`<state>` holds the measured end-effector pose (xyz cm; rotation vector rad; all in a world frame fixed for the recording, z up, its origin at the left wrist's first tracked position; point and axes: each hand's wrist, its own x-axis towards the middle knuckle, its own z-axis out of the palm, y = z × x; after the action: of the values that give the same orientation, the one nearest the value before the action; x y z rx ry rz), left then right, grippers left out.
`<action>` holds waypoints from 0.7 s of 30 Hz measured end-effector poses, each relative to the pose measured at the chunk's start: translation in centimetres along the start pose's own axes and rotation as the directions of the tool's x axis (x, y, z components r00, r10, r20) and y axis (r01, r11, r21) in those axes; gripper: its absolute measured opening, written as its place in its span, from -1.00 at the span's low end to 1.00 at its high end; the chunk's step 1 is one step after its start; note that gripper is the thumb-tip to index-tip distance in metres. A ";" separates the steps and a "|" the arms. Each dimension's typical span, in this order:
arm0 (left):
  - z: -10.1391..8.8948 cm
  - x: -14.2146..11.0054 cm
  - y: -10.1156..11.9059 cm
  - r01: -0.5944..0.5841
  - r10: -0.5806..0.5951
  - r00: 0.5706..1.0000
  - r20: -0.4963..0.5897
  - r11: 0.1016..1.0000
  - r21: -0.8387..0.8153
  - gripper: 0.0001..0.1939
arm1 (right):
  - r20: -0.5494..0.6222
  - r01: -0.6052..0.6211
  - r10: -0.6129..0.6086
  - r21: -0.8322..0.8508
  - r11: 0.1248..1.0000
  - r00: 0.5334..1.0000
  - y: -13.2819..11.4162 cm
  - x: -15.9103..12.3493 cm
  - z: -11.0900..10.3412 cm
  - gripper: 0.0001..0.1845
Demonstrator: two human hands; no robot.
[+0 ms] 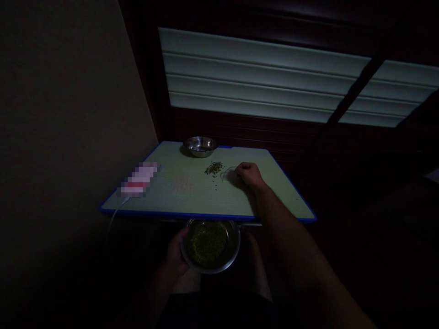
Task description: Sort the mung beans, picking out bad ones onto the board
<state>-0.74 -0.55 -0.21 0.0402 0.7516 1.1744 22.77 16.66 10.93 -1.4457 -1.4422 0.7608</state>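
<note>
My left hand (177,251) grips the left rim of a metal bowl (234,253) held below the table's front edge. Small green beans (207,242), which look like mung beans, cover its bottom. Over the table, the fingers of my right hand (249,173) are pinched on a clear spoon-like utensil (227,174), whose full shape is hard to make out in the dim light. Its rounded end lies beside a small heap of green beans (214,168), with a few strays just in front. To the left is a thin patch of pale grains (183,184).
A second metal bowl (200,147) stands at the back of the light, blue-edged table (219,203). On the left lies a blurred pinkish object (140,179) with a white cable (115,214) hanging off the edge. A wall (78,91) rises at the left, a paneled door (254,77) behind.
</note>
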 end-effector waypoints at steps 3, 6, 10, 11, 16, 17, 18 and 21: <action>0.2 0.0 0.0 -0.003 0.003 0.999 -0.033 1.000 0.002 -0.80 | 0.010 -0.013 0.013 0.000 1.000 1.000 0.0 0.0 0.1 -0.88; 0.5 -0.2 0.0 0.012 -0.012 1.000 -0.018 1.000 -0.005 -0.79 | 0.042 -0.030 0.030 -0.002 1.000 0.999 -0.1 -0.1 0.2 -0.88; 0.8 -0.4 0.1 0.015 -0.014 0.998 -0.055 1.000 0.016 -0.77 | 0.046 -0.011 0.011 -0.004 1.000 0.999 -0.2 -0.2 0.1 -0.87; 0.8 -0.4 0.1 0.015 -0.014 0.998 -0.059 1.000 0.018 -0.77 | 0.047 -0.011 0.011 0.000 1.000 0.999 -0.2 -0.2 0.1 -0.87; 0.3 -0.3 0.1 0.025 -0.025 1.000 -0.002 1.000 -0.006 -0.78 | 0.101 -0.009 0.007 0.014 1.000 0.995 -0.2 -0.3 0.3 -0.86; 0.1 -0.2 0.1 0.027 -0.027 1.000 0.009 1.000 -0.009 -0.78 | 0.109 -0.001 0.000 0.015 1.000 0.994 -0.2 -0.3 0.3 -0.86; 0.0 -0.1 0.1 0.031 -0.030 0.999 0.020 0.999 -0.011 -0.78 | 0.115 0.005 -0.007 0.016 1.000 0.993 -0.2 -0.3 0.3 -0.85; -0.5 0.2 0.0 0.035 -0.033 0.997 0.071 0.999 -0.018 -0.77 | 0.100 0.016 -0.018 0.017 1.000 0.995 -0.2 -0.2 0.3 -0.86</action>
<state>-1.01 -0.57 -0.65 0.0524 0.6760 1.1420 22.38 16.48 10.95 -1.3983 -1.5187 0.8425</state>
